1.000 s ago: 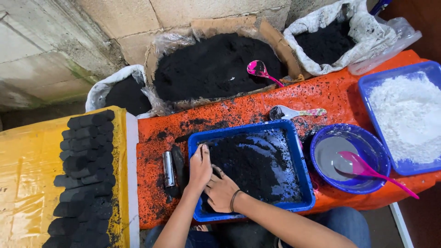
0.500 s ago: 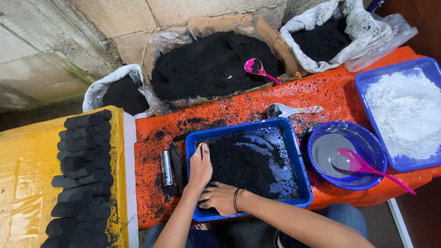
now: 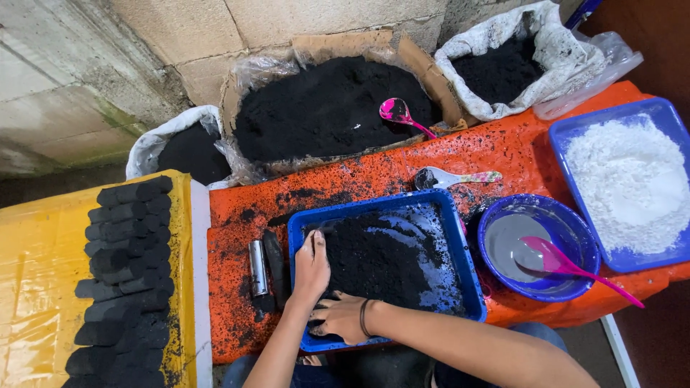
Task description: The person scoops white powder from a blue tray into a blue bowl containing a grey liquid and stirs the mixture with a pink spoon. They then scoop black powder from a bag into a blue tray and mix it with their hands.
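Note:
A blue tray [image 3: 457, 244] on the orange table holds a heap of black powder [image 3: 379, 257]. My left hand [image 3: 312, 266] rests flat on the powder at the tray's left side, fingers pointing away from me. My right hand [image 3: 338, 317] lies in the tray's near left corner, fingers spread and pressed into the powder, a dark band on its wrist. Both hands are smeared black. Just left of the tray lie a short metal tube [image 3: 257, 267] and a black rod [image 3: 276, 267].
Rows of black briquettes [image 3: 122, 280] lie on a yellow sheet at left. Behind are a box and two sacks of black powder, one holding a pink scoop [image 3: 399, 113]. At right are a blue bowl [image 3: 540, 246] with a pink spoon, a tray of white powder [image 3: 632, 179] and a white spoon [image 3: 449, 177].
My right hand has slid left and nearer to me, into the tray's near corner. My left hand stays on the powder. The view has shifted slightly.

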